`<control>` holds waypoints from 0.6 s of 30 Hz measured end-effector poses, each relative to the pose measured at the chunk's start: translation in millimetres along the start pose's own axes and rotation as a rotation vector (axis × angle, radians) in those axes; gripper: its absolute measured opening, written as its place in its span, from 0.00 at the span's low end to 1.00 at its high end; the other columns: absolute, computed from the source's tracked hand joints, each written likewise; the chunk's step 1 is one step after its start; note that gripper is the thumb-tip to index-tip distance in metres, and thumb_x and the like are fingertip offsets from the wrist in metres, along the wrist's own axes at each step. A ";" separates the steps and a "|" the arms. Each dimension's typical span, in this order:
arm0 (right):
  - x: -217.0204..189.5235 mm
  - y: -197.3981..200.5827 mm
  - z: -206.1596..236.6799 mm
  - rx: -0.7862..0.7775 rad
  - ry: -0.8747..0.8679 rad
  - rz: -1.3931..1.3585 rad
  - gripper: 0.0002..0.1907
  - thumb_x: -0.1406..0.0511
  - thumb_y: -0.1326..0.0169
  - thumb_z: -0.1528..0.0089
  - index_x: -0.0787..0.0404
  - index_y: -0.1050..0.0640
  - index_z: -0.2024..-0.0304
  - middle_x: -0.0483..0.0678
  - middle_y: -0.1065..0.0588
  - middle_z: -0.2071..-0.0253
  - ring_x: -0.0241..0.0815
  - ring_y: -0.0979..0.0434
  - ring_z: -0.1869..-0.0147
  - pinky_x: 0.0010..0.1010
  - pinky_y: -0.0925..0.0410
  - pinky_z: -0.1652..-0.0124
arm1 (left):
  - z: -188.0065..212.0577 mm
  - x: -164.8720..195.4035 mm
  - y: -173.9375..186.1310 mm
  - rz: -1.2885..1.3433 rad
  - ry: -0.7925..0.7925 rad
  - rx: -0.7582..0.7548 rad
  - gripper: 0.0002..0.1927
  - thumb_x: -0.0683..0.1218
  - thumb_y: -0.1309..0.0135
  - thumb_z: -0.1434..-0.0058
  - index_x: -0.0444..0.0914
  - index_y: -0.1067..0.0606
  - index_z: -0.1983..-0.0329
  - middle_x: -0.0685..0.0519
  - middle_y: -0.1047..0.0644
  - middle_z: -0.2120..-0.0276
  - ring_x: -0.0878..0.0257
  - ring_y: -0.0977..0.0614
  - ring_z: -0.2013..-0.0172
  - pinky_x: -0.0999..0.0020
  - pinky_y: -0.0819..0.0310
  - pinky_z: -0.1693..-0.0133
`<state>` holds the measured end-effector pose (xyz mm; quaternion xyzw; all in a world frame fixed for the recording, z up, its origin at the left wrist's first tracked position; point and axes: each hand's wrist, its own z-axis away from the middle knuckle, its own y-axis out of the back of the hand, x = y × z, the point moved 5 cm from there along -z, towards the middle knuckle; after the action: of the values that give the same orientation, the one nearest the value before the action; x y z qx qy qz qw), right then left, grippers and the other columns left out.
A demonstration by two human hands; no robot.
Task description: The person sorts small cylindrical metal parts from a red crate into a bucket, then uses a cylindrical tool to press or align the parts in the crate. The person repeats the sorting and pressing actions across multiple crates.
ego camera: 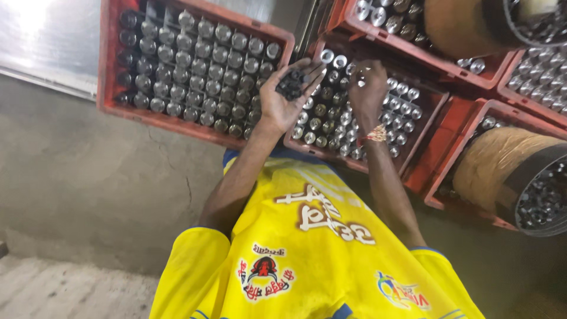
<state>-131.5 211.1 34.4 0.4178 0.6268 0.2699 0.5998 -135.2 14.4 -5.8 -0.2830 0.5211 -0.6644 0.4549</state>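
Left hand (283, 97) cupped palm-up, holding heap of small dark caps (291, 85). Right hand (367, 88) just beside it, fingers bent down onto metal cylinders (331, 127) standing in red crate (413, 159) under both hands; whether it pinches cap, cannot tell. Step looks like capping cylinders one by one. Next move calls for single cap taken from palm, seated squarely on uncapped cylinder. Second full crate (109, 71) beyond left hand

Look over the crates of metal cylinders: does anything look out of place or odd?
Nothing stands out. The cylinders stand in even rows in the red crates. The left hand cups small dark pieces; the right hand reaches into the middle crate.
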 end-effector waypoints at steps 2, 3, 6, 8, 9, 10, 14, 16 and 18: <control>-27.3 13.3 6.2 0.002 0.006 -0.205 0.06 0.73 0.38 0.37 0.62 0.18 0.57 0.49 0.20 0.53 0.48 0.19 0.50 0.39 0.27 0.48 | 3.6 -3.2 -4.6 -0.025 0.033 -0.053 0.25 0.49 0.64 0.26 0.23 0.31 0.39 0.31 0.28 0.38 0.42 0.27 0.35 0.48 0.38 0.29; -43.6 17.8 10.9 0.000 0.018 -0.311 0.07 0.72 0.37 0.36 0.62 0.18 0.54 0.47 0.20 0.53 0.46 0.18 0.51 0.37 0.26 0.49 | 5.3 -3.7 -6.5 -0.035 0.052 -0.084 0.27 0.50 0.65 0.26 0.24 0.31 0.38 0.33 0.27 0.38 0.43 0.27 0.35 0.50 0.37 0.30; -100.7 25.6 25.5 -0.050 0.266 -0.361 0.16 0.74 0.35 0.42 0.67 0.22 0.52 0.55 0.25 0.50 0.53 0.24 0.44 0.41 0.30 0.46 | 18.3 -2.8 -6.8 -0.154 0.032 -0.099 0.29 0.51 0.68 0.23 0.24 0.32 0.33 0.36 0.27 0.35 0.49 0.27 0.34 0.56 0.35 0.31; -121.3 27.1 29.7 -0.055 0.285 -0.277 0.15 0.76 0.35 0.43 0.65 0.20 0.54 0.54 0.22 0.52 0.53 0.24 0.47 0.40 0.30 0.49 | 21.4 -1.6 -6.5 -0.215 0.028 -0.102 0.29 0.51 0.69 0.22 0.24 0.33 0.32 0.38 0.27 0.35 0.52 0.26 0.34 0.59 0.33 0.33; -126.8 27.8 30.7 -0.055 0.293 -0.231 0.15 0.77 0.35 0.43 0.63 0.19 0.55 0.53 0.21 0.53 0.52 0.25 0.49 0.40 0.30 0.50 | 22.6 -1.9 -6.1 -0.213 0.032 -0.101 0.29 0.51 0.70 0.23 0.25 0.33 0.32 0.39 0.27 0.35 0.53 0.26 0.34 0.60 0.33 0.34; -128.2 29.2 31.6 -0.040 0.283 -0.253 0.14 0.77 0.35 0.43 0.63 0.19 0.56 0.53 0.21 0.53 0.51 0.24 0.49 0.39 0.30 0.50 | 23.5 -2.6 -5.9 -0.208 0.036 -0.100 0.29 0.51 0.70 0.23 0.25 0.33 0.32 0.39 0.27 0.35 0.54 0.25 0.35 0.61 0.32 0.34; -91.5 30.0 30.8 0.016 0.126 -0.396 0.11 0.75 0.36 0.40 0.64 0.21 0.56 0.52 0.22 0.55 0.46 0.21 0.51 0.35 0.28 0.51 | 22.7 -4.7 -4.9 -0.096 0.083 -0.100 0.29 0.51 0.68 0.24 0.24 0.33 0.33 0.35 0.28 0.35 0.48 0.28 0.34 0.54 0.34 0.34; -56.6 30.3 31.8 0.134 0.044 -0.390 0.09 0.75 0.37 0.39 0.64 0.21 0.57 0.51 0.22 0.55 0.45 0.20 0.52 0.35 0.28 0.50 | 21.2 -2.9 -2.7 -0.058 0.076 -0.076 0.28 0.50 0.67 0.26 0.23 0.33 0.36 0.33 0.29 0.36 0.45 0.29 0.32 0.50 0.37 0.28; -16.9 26.2 27.0 0.250 -0.049 -0.217 0.08 0.74 0.36 0.41 0.64 0.21 0.60 0.52 0.22 0.58 0.48 0.21 0.53 0.38 0.30 0.50 | 18.8 0.8 -0.5 -0.003 0.055 -0.055 0.26 0.49 0.66 0.26 0.22 0.33 0.37 0.30 0.29 0.37 0.41 0.30 0.32 0.47 0.39 0.28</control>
<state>-101.0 205.7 61.7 0.4257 0.6822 0.1132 0.5836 -119.7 5.6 0.2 -0.2777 0.5511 -0.6581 0.4313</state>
